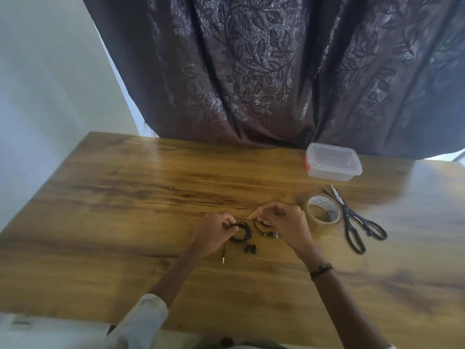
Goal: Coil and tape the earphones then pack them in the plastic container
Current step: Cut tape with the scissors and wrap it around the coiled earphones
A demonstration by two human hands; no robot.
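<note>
Black earphones (241, 233) hang coiled in a small loop over the wooden table (125, 197). My left hand (216, 230) pinches the left side of the coil. The jack (223, 258) dangles below it and the earbuds (250, 248) lie on the table under the coil. My right hand (284, 222) holds a second strand of black cord (259, 227) with small metal ends and what looks like a strip of tape at its fingertips. A clear plastic container (332, 162) with its lid on sits at the far right.
A roll of clear brown tape (323, 210) stands just right of my right hand. Black-handled scissors (357, 222) lie beside it, blades pointing away. A dark patterned curtain (276, 71) hangs behind the table's far edge.
</note>
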